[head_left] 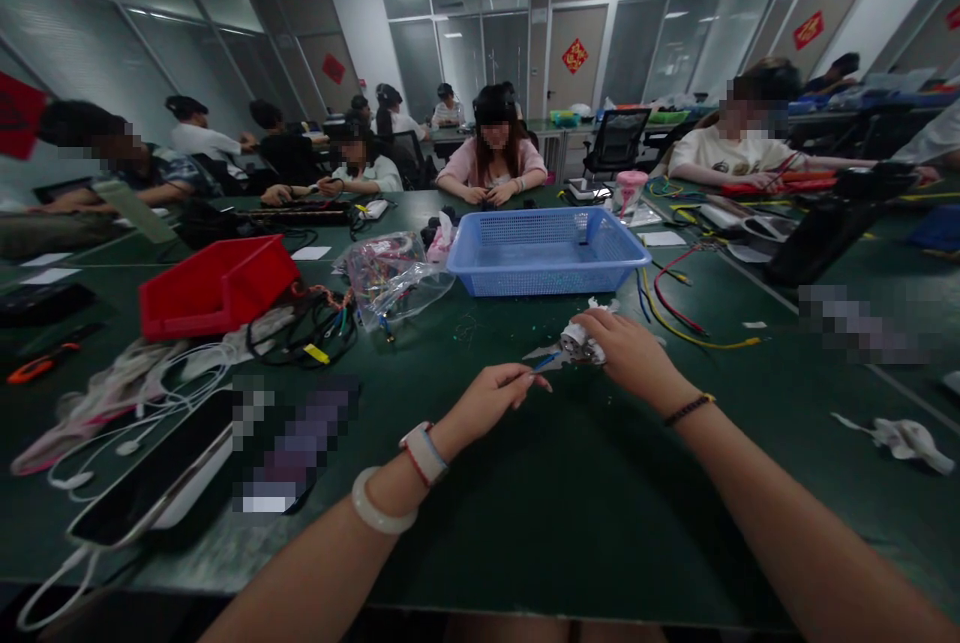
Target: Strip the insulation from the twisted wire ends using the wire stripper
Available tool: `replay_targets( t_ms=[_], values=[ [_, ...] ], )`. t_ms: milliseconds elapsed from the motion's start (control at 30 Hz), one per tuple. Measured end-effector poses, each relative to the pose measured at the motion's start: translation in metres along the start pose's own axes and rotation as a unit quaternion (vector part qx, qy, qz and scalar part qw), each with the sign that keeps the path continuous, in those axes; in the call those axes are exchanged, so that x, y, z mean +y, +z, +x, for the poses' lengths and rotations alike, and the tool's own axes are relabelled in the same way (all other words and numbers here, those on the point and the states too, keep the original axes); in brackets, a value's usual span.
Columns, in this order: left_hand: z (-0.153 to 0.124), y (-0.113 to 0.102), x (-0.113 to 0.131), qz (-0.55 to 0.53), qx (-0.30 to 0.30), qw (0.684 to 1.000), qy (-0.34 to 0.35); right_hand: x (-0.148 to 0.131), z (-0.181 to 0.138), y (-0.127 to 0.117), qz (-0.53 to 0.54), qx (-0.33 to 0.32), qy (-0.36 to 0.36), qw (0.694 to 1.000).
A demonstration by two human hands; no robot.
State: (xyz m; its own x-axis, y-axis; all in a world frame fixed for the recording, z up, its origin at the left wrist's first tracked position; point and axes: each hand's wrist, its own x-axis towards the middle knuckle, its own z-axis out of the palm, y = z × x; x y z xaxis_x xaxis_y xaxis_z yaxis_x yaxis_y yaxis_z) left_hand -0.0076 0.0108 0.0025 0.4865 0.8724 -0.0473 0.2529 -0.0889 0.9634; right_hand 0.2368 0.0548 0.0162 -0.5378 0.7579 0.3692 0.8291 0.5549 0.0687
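Observation:
My left hand (pixel 491 396) is closed, thumb and fingers pinched on a short blue wire (pixel 548 361). My right hand (pixel 621 348) is wrapped around a silver pliers-like tool (pixel 577 343), whose exact kind I cannot make out. Its flat, pointed metal end (pixel 534 354) faces my left fingertips and lies close against the wire. Whether the tool's jaws bite the wire is too small to tell. Both hands are just above the green table (pixel 570 503), in front of a blue plastic basket (pixel 547 280). Small coloured scraps lie on the table near the hands.
Left of the basket are a clear plastic bag (pixel 397 283), black cables (pixel 319 328) and a red bin (pixel 217 288). A white device (pixel 172 463) with a cord lies front left. Coloured wires (pixel 675 308) and crumpled tissue (pixel 907 440) lie right. Several people sit beyond.

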Motion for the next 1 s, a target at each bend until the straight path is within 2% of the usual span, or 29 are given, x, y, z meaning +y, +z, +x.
replay_targets(
  t_ms=[133,300,467,567,700,833,1000],
  values=[
    [0.000,0.000,-0.001,-0.037,-0.022,0.999,-0.011,-0.003,-0.009,0.005,-0.013,0.017,0.021,1.000],
    [0.001,-0.002,0.002,0.014,-0.053,0.998,-0.019,-0.007,-0.015,0.003,-0.038,0.016,0.049,0.998],
    [-0.003,-0.002,0.009,0.104,-0.014,0.994,0.019,-0.007,-0.012,-0.002,-0.024,0.002,0.030,0.999],
    [-0.005,-0.001,0.010,0.135,-0.018,0.990,0.029,-0.004,-0.011,-0.001,-0.005,-0.003,0.014,1.000],
    [-0.005,0.000,0.008,0.185,-0.025,0.980,0.066,-0.002,-0.015,0.004,-0.004,0.020,0.003,1.000],
    [-0.007,0.000,0.007,0.241,-0.021,0.963,0.120,-0.001,-0.021,0.006,-0.038,0.035,-0.023,0.998],
    [-0.008,0.001,0.006,0.289,-0.015,0.947,0.140,0.002,-0.024,0.001,-0.096,0.055,-0.037,0.993]
  ],
)
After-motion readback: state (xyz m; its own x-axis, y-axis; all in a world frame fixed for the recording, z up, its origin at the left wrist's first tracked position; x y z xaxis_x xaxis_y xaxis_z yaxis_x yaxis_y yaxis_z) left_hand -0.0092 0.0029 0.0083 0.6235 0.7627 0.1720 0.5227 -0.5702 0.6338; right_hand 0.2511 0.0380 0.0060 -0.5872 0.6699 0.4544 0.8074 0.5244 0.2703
